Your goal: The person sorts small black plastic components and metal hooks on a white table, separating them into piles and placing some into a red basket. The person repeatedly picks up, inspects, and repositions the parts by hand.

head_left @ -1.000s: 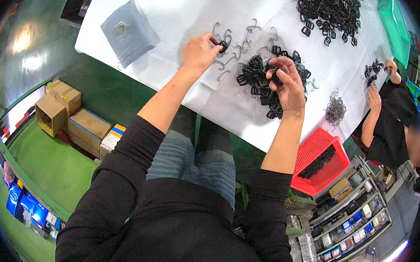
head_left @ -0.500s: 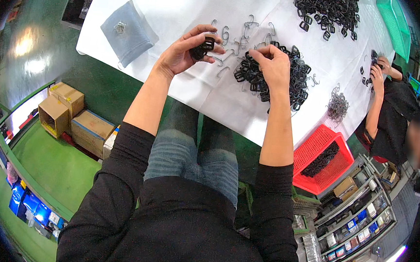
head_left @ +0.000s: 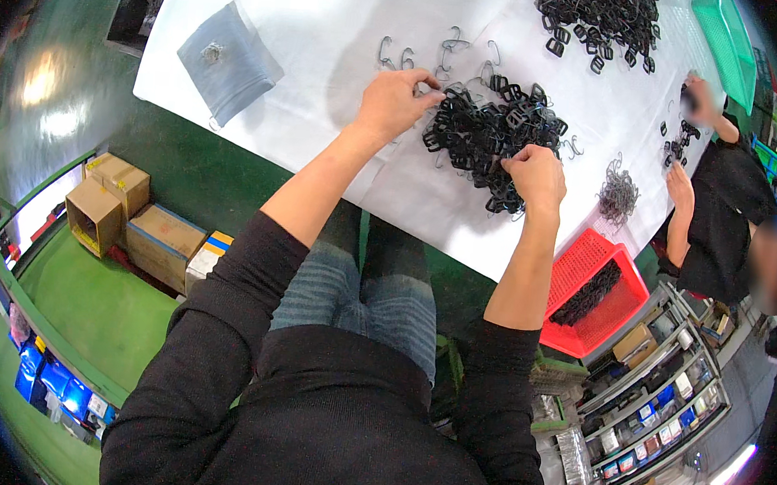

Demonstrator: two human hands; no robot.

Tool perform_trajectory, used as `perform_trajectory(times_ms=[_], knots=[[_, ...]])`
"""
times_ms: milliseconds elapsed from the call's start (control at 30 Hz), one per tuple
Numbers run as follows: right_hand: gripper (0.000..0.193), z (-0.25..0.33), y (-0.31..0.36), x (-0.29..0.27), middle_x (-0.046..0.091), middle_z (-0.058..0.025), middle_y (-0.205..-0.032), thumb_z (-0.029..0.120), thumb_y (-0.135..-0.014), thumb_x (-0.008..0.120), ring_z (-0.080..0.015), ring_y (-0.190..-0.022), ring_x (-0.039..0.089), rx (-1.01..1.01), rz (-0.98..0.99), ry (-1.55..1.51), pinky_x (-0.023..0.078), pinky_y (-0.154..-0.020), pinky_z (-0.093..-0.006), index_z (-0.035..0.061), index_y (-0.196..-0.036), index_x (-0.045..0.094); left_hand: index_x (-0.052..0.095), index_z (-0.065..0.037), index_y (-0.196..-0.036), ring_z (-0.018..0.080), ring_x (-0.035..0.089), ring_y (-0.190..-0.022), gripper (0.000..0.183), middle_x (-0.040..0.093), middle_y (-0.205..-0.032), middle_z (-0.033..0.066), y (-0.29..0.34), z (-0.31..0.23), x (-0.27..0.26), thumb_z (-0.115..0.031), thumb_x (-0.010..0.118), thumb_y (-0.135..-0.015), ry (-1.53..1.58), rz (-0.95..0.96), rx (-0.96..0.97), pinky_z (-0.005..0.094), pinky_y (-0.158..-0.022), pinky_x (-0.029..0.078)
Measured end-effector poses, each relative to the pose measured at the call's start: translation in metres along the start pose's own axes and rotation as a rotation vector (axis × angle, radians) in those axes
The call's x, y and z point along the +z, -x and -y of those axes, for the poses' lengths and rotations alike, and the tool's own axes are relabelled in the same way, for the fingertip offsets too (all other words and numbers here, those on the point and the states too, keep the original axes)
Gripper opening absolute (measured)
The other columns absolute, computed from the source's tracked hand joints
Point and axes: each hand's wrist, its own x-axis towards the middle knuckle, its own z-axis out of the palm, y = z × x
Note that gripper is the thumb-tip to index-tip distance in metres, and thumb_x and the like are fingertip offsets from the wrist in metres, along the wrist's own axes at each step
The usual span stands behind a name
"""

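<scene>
The left hand [head_left: 389, 107] and right hand [head_left: 539, 178] are resting partly curled at the buckles [head_left: 470, 133] heaped between them, any grip too hidden to tell, and tangling could be dragging neighbours along if one is being lifted.

Black open-framed buckles [head_left: 473, 131] are lying tangled in a loose heap on the white-topped table [head_left: 322, 35]; thin, curved metal hooks [head_left: 455, 43] are lying scattered beside it.
</scene>
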Motion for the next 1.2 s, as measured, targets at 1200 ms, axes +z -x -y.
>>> perform_trajectory(times_ms=[1200], knots=[[0.020, -0.009, -0.031, 0.001, 0.059, -0.0013, -0.063, 0.020, -0.072, 0.076, -0.0079, -0.057, 0.050, -0.099, -0.216, -1.092, 0.039, -0.054, -0.0249, 0.0024, -0.080, 0.070, 0.069, -0.001, -0.080, 0.0118, 0.055, -0.064, 0.029, 0.064, -0.070, 0.0041, -0.010, 0.024, -0.049, -0.028, 0.076, -0.072, 0.367, 0.264, -0.483, 0.0273, -0.061, 0.044]])
